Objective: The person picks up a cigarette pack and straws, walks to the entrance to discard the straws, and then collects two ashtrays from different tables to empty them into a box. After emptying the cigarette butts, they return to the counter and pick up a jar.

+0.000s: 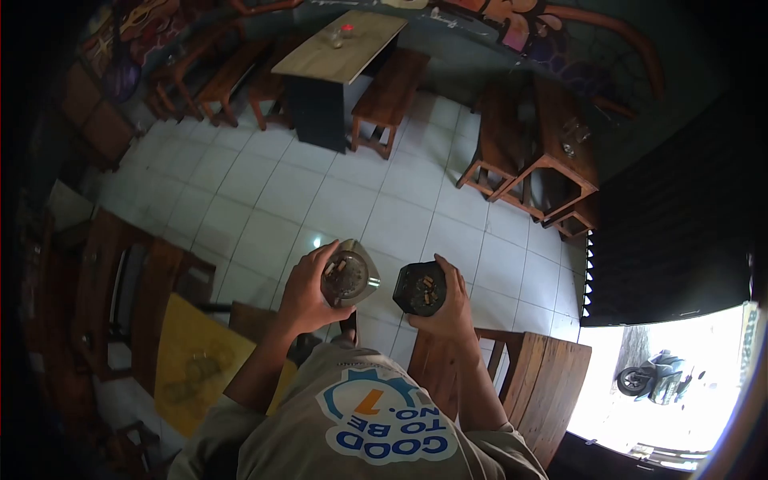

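My left hand (306,294) grips a clear glass ashtray (349,273) by its left rim; several cigarette butts lie in it. My right hand (450,310) holds a black ashtray (418,288) from its right side, also with butts inside. Both ashtrays are held level, side by side and slightly apart, in front of my chest and above the white tiled floor (264,192). My grey printed shirt (376,424) fills the bottom of the view.
A yellow-topped table (192,360) stands at the lower left, and wooden seating (532,376) is just right of me. Across the floor are a light wooden table (340,48) with benches (392,88) and more wooden furniture (560,152). A motorbike (652,376) is parked outside.
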Action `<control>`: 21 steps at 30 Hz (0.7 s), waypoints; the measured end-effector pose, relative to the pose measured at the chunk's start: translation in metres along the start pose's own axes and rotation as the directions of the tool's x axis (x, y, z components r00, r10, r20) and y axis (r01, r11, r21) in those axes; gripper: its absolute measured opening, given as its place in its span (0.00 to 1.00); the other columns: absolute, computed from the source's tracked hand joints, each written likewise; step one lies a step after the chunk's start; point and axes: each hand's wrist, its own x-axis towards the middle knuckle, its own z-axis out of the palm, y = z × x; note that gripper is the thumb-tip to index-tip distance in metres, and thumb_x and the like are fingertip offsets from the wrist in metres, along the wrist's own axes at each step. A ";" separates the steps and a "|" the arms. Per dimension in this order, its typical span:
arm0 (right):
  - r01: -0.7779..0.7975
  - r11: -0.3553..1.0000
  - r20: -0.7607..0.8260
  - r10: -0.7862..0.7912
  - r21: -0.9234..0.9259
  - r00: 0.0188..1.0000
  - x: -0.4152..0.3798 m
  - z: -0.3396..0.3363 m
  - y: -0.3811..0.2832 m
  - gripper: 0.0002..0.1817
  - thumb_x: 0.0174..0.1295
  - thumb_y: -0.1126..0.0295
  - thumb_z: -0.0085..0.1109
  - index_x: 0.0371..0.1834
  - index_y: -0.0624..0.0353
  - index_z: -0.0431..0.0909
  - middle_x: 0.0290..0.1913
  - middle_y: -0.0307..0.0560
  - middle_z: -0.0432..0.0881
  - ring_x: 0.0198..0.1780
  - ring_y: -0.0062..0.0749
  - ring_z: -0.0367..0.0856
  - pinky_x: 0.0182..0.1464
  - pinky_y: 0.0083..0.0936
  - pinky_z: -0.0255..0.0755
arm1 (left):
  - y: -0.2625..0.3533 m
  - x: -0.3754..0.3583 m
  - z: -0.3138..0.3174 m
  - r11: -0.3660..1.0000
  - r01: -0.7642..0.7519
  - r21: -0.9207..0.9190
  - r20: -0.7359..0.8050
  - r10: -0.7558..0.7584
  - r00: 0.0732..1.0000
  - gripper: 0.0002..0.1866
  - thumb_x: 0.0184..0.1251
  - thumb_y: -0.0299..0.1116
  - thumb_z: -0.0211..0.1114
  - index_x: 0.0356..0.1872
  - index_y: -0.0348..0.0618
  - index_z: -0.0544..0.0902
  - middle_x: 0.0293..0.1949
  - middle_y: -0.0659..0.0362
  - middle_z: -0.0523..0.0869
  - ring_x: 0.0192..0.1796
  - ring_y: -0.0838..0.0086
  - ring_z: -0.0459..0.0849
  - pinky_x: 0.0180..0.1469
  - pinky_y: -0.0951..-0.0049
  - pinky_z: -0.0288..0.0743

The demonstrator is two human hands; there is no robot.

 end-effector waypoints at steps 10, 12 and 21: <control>-0.156 0.988 -0.256 0.151 0.000 0.955 0.088 -0.040 0.013 0.58 0.31 0.63 0.78 0.74 0.55 0.62 0.64 0.56 0.73 0.68 0.55 0.70 0.70 0.45 0.68 | -0.002 0.181 -0.004 0.968 -0.251 -0.018 0.206 0.249 0.946 0.58 0.38 0.37 0.83 0.76 0.45 0.62 0.69 0.46 0.72 0.69 0.50 0.73 0.70 0.54 0.69; -0.217 0.976 -0.308 0.209 0.006 0.928 0.087 -0.044 0.025 0.58 0.31 0.63 0.78 0.74 0.55 0.62 0.64 0.56 0.73 0.68 0.55 0.70 0.70 0.45 0.68 | -0.002 0.208 0.008 0.958 -0.282 -0.062 0.256 0.288 0.923 0.58 0.38 0.36 0.83 0.77 0.44 0.62 0.69 0.46 0.72 0.70 0.51 0.72 0.70 0.54 0.69; -0.356 0.934 -0.444 0.334 0.036 0.831 0.107 -0.096 0.113 0.58 0.29 0.62 0.78 0.74 0.56 0.63 0.65 0.55 0.73 0.68 0.54 0.71 0.71 0.45 0.67 | 0.020 0.327 0.101 0.909 -0.404 -0.099 0.403 0.408 0.819 0.59 0.38 0.40 0.84 0.77 0.43 0.61 0.70 0.47 0.70 0.72 0.51 0.71 0.71 0.54 0.68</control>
